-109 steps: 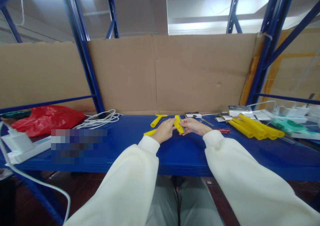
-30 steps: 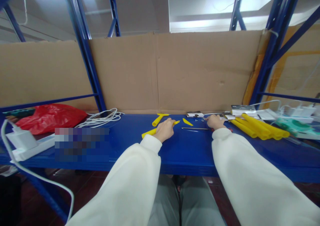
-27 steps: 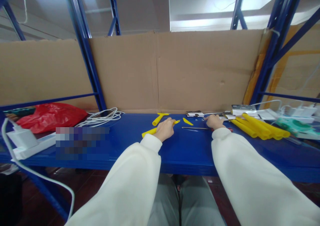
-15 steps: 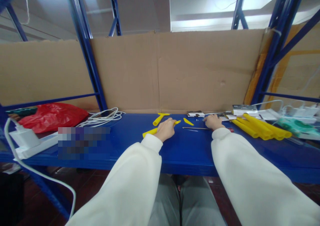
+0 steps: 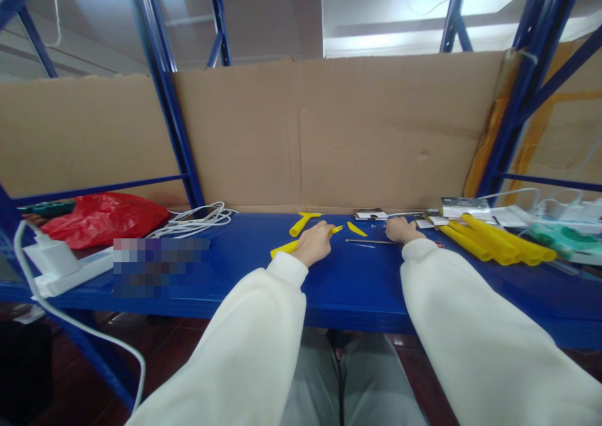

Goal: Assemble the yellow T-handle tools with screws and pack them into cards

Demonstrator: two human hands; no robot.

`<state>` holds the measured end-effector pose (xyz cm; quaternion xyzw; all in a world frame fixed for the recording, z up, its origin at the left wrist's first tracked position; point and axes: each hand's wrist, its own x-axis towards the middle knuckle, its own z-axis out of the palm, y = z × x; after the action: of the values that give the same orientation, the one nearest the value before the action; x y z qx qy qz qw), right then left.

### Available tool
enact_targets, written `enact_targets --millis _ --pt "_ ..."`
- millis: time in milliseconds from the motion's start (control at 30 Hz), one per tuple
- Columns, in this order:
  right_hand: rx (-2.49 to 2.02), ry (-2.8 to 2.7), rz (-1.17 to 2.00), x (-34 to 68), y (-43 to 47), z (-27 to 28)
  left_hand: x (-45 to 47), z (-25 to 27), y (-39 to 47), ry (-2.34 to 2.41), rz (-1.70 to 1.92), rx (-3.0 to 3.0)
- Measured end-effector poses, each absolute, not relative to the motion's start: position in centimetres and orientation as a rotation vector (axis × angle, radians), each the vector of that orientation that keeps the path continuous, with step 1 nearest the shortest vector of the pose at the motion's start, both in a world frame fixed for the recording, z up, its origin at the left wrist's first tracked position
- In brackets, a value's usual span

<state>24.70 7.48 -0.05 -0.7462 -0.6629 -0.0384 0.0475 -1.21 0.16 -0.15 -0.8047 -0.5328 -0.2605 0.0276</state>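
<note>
My left hand (image 5: 315,243) is closed around a yellow plastic handle (image 5: 283,249); its round grip shows behind the palm and a narrow end pokes out past the fingertips. My right hand (image 5: 401,230) rests low over the blue shelf with its fingers pinched together beside some tiny metal pieces (image 5: 374,226). Whatever those fingertips hold is too small to make out. A long screwdriver (image 5: 369,241) lies in front of that hand, its red end partly covered by the sleeve. Between my hands is a flat, pointed yellow piece (image 5: 356,229). Behind my left hand lies a T-shaped yellow handle (image 5: 301,224).
Several yellow tubes (image 5: 498,244) are piled at the right, near small boxes (image 5: 465,207) and a green-white packet (image 5: 559,241). A red plastic bag (image 5: 106,216), coiled white cable (image 5: 207,216) and power strip (image 5: 79,274) lie left. Cardboard (image 5: 357,131) walls the back.
My right hand's fingers have drawn closer together near the tiny metal pieces. My left hand keeps its hold on the yellow handle. The whole view has shifted slightly.
</note>
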Motion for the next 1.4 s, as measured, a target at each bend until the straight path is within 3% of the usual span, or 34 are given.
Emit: enact_targets --millis 167,367,500,600,733,1000,1400 --pt "-2.269 -1.984 -0.059 25.0 8.3 -0.7 -0.8 0.4 0.7 -1.555 -1.217 -2.457" --pt "-2.139 -1.915 -0.01 24.2 7.7 -0.1 0.8 3.5 1.3 -1.512 -2.251 -2.301" --pt "-1.999 -1.91 0.025 23.2 7.0 0.8 1.0 4.8 1.5 -1.838 -2.922 -2.033" --pt "-1.763 -1.926 0.07 22.3 6.8 1.1 0.3 4.3 1.7 -2.114 -3.23 -1.893" --pt "-1.411 -1.927 0.127 20.7 6.4 1.2 -0.3 2.6 1.8 -2.6 -3.021 -2.041" --pt "-1.151 -2.113 0.239 18.4 5.9 0.1 0.7 1.4 1.1 -2.892 -2.269 -2.608" --pt "-1.181 -2.154 0.379 18.1 5.6 -0.1 0.9 1.6 0.7 -2.92 -2.247 -2.623"
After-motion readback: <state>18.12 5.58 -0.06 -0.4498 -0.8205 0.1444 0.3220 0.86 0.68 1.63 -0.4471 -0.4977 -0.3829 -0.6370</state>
